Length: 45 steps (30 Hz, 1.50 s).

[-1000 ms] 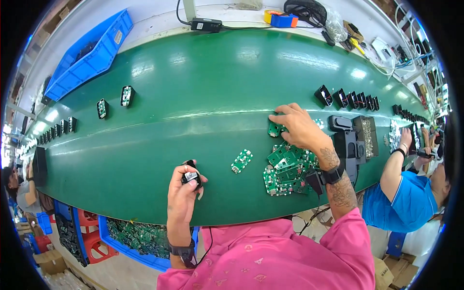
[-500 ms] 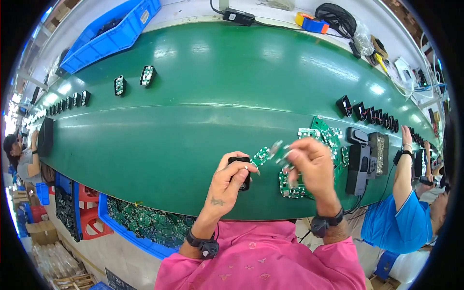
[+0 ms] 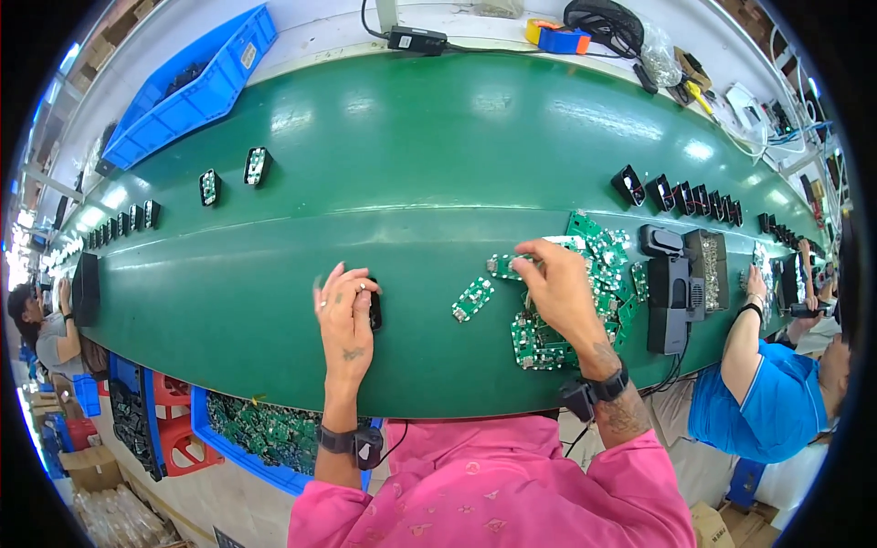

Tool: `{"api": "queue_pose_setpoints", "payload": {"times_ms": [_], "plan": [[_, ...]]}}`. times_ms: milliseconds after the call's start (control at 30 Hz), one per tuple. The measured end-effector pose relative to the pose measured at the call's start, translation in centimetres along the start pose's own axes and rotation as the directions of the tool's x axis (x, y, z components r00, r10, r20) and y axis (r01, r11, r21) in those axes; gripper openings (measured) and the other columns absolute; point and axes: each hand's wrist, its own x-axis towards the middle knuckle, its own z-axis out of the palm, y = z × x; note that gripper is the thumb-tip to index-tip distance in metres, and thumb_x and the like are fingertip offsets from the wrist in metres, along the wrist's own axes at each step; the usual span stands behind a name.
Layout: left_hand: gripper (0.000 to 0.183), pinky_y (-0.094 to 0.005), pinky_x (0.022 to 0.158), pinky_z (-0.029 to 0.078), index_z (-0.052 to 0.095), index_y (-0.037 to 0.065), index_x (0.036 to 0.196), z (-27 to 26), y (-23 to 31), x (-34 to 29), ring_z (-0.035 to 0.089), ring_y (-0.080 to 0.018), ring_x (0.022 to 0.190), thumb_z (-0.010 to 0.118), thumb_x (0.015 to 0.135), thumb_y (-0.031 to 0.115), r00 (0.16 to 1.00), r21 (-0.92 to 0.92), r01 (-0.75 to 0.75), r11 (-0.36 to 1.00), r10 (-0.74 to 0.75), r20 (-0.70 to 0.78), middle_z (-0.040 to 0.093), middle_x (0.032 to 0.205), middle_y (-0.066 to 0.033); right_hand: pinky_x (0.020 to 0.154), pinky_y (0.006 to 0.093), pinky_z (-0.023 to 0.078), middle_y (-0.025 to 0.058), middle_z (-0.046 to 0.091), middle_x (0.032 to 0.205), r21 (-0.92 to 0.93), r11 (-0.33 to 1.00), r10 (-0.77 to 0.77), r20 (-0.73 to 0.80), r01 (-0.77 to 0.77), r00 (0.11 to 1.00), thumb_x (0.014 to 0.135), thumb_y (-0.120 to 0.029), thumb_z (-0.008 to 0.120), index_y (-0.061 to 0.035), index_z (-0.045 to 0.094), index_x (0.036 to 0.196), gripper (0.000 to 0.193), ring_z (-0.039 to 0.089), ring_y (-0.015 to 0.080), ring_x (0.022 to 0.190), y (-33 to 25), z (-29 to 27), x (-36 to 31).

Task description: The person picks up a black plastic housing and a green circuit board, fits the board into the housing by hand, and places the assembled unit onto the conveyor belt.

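My left hand (image 3: 347, 315) rests on the green conveyor belt (image 3: 393, 173) and covers a small black housing (image 3: 375, 309), its fingers curled over it. My right hand (image 3: 557, 288) pinches a small green circuit board (image 3: 504, 266) at its fingertips, just above a heap of green circuit boards (image 3: 594, 274). One loose green board (image 3: 472, 299) lies on the belt between my two hands.
A row of black housings (image 3: 681, 194) stands at the right, two more (image 3: 231, 177) at the left. A black fixture (image 3: 669, 292) sits beside the heap. Blue bins stand at the far left (image 3: 192, 91) and under the belt (image 3: 265, 438). A person in blue (image 3: 763, 402) works at my right.
My hands have drawn apart. The left hand has lowered the black housing onto the belt, and the right hand has moved right toward the heap with a board.
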Motion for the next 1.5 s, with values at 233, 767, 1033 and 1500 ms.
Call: {"api": "queue_pose_setpoints", "payload": {"times_ms": [233, 767, 1033, 1500], "plan": [[0.013, -0.0460, 0.112, 0.031, 0.061, 0.001, 0.094, -3.2, -2.5, -1.2, 0.051, -0.0369, 0.128, 0.049, 0.096, 0.006, 0.996, 0.033, 0.029, 0.999, -0.026, -0.082, 0.062, 0.127, -0.0172, 0.080, 0.0454, 0.052, 0.0155, 0.061, 0.106, -0.426, 0.905, -0.024, -0.071, -0.008, 0.997, 0.083, -0.019, 0.075, -0.0027, 0.064, 0.112, 0.035, 0.064, 0.0360, 0.092, 0.8, -2.9, 2.4], [0.059, -0.0308, 0.077, 0.057, 0.044, 0.004, 0.139, -2.2, 4.4, -3.7, 0.064, -0.0249, 0.102, 0.069, 0.086, 0.005, 0.926, -0.032, -0.241, 0.970, 0.220, -0.305, 0.047, 0.137, -0.0243, 0.066, 0.0324, 0.051, 0.0108, 0.066, 0.079, -0.151, 0.977, 0.145, -0.041, -0.149, 0.989, 0.064, -0.024, 0.086, 0.0031, 0.067, 0.101, 0.050, 0.063, 0.0188, 0.070, 4.0, -9.3, 6.7], [0.060, -0.0426, 0.098, 0.050, 0.056, 0.010, 0.132, 3.2, 7.9, -5.1, 0.053, -0.0377, 0.123, 0.078, 0.076, 0.007, 0.986, -0.398, 0.081, 0.914, -0.014, 0.167, 0.038, 0.147, -0.0216, 0.061, 0.0356, 0.051, 0.0128, 0.064, 0.083, 0.188, 0.964, -0.228, 0.233, 0.186, 0.945, 0.078, -0.018, 0.080, -0.0002, 0.068, 0.102, 0.032, 0.065, 0.0276, 0.071, -6.2, 1.9, -4.5], [0.012, -0.0292, 0.085, 0.052, 0.073, 0.001, 0.095, -0.5, 3.7, -6.6, 0.061, -0.0192, 0.104, 0.066, 0.091, 0.009, 0.943, -0.575, 0.307, 0.759, -0.325, 0.074, 0.054, 0.127, -0.0159, 0.106, 0.0590, 0.030, 0.0177, 0.043, 0.146, -0.226, 0.766, -0.421, 0.531, 0.601, 0.735, 0.070, -0.037, 0.080, -0.0041, 0.058, 0.127, 0.069, 0.035, 0.0377, 0.138, -6.6, 3.7, -7.4]]}}
